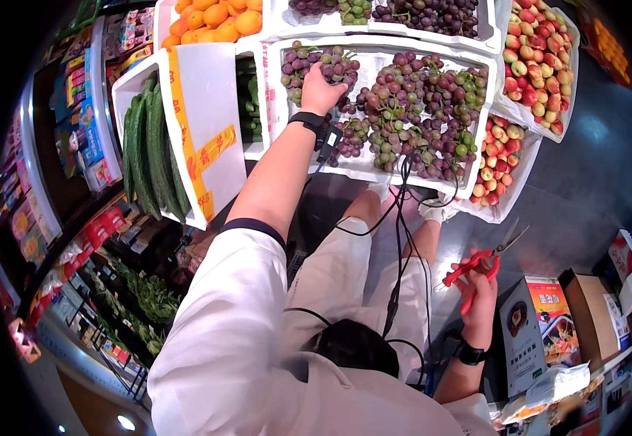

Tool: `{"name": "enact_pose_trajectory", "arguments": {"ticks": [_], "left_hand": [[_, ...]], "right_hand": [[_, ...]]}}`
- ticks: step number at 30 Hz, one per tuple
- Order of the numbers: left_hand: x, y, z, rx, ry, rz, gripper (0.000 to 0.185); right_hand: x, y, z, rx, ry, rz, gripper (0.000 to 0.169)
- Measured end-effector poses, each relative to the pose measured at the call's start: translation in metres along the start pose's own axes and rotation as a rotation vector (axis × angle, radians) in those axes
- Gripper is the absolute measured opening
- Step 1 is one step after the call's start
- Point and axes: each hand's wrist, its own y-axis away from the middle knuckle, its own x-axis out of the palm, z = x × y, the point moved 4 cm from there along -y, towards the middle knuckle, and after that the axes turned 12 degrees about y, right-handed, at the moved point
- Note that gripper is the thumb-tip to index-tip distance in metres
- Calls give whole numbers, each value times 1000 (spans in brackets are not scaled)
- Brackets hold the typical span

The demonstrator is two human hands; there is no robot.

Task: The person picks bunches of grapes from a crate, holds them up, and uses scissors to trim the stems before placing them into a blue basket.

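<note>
My left hand [320, 91] lies on a bunch of purple-green grapes [343, 66] at the back left of a white foam box [476, 180]. Its thumb is spread to the right; the fingertips are partly hidden, so a firm hold cannot be made out. More bunches of grapes [397, 103] fill the middle and right of this box. Low on the right, away from the boxes, my right hand [479, 289] grips red-handled scissors [493, 261]. Their blades point up and to the right and look parted, slightly blurred.
Cucumbers [152, 147] stand in a tilted foam box at left, oranges [215, 16] behind it. Nectarines [539, 54] fill boxes at right. Black cables [400, 218] hang before my legs, reaching the grape box. Cardboard boxes [594, 316] stand at lower right; packaged-goods shelves [84, 103] line the left.
</note>
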Motion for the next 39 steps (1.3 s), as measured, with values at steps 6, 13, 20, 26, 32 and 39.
{"name": "enact_pose_trajectory", "arguments": {"ticks": [6,13,20,26,32,39], "left_hand": [[8,-2,-8,-65,-113,8,92],[11,-21,-33,230,-400,-105,45],[38,-64,-50,315,-695,21,31],[52,-77,-45,163,-795,125,30],[57,-79,-46,135,-855,97,24],[48,-79,-51,193,-870,145,20]], "right_hand": [[24,6,-12,31,-25,-33,46],[31,9,-14,39,-46,-52,46],[32,11,-25,50,-77,-83,48],[28,13,-35,61,-133,-122,48],[27,14,-49,86,-178,-158,48],[28,11,-50,93,-223,-83,47]]}}
